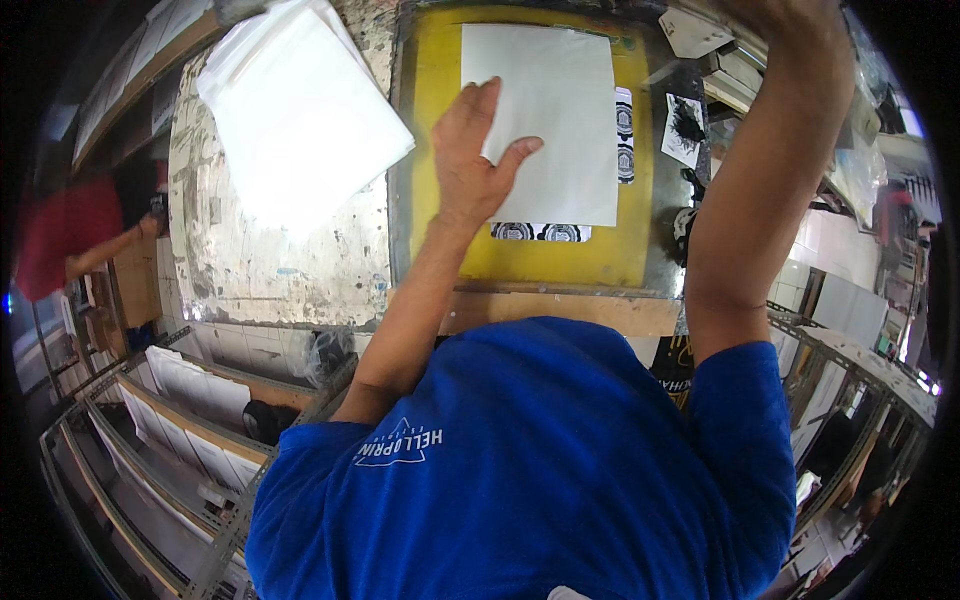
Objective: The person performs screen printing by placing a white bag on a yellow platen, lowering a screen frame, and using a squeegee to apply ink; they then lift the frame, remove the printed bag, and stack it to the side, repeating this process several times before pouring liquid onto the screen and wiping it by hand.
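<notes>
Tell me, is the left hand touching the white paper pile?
Apart. The head view shows some of the yellow panel between the left hand and the white paper pile.

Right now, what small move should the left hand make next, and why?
Perhaps the left hand should steady the white sheet: it is spread over the sheet's left edge, while the right hand is away at the upper right, cut off by the picture's edge. The sheet lies over black-and-white prints, which show past its right and lower edges.
</notes>
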`<state>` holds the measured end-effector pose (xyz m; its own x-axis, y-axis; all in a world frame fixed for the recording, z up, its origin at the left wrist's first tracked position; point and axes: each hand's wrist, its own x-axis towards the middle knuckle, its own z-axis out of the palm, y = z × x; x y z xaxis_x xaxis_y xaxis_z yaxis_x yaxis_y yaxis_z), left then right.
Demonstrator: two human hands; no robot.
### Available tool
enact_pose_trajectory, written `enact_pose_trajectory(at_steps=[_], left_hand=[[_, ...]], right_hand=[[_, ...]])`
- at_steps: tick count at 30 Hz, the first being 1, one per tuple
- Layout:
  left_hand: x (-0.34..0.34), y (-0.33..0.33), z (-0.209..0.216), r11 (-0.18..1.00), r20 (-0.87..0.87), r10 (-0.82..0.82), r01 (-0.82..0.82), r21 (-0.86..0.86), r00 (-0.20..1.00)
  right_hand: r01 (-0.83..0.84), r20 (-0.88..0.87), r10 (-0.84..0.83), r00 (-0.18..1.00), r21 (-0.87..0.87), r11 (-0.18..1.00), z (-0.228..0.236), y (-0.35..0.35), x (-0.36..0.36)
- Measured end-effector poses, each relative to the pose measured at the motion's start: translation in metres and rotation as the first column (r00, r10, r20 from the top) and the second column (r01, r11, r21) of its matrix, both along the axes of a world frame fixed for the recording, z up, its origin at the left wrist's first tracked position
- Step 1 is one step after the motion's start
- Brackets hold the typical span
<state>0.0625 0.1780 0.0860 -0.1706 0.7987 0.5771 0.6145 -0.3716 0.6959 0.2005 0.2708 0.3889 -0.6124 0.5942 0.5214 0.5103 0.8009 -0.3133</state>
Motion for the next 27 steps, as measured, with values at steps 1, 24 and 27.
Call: enact_pose_trajectory(at_steps=[1, 24, 27], left_hand=[[-0.016, -0.005, 0.003, 0.999, -0.005, 0.03, -0.03, 0.032, 1.0], [-0.057, -0.169, -0.08, 0.852, -0.142, 0.308, -0.339, -0.398, 0.941], [-0.055, -0.17, -0.081, 0.842, -0.154, 0.325, -0.36, -0.401, 0.933]], right_hand=[[-0.025, -0.006, 0.025, 1.0, -0.011, 1.0, -0.004, -0.001, -0.004], [0.196, 0.498, 0.009, 0.867, -0.358, 0.913, -0.297, -0.114, 0.03], [0.176, 0.354, -0.076, 0.932, -0.261, 0.949, -0.322, -0.086, 0.03]])
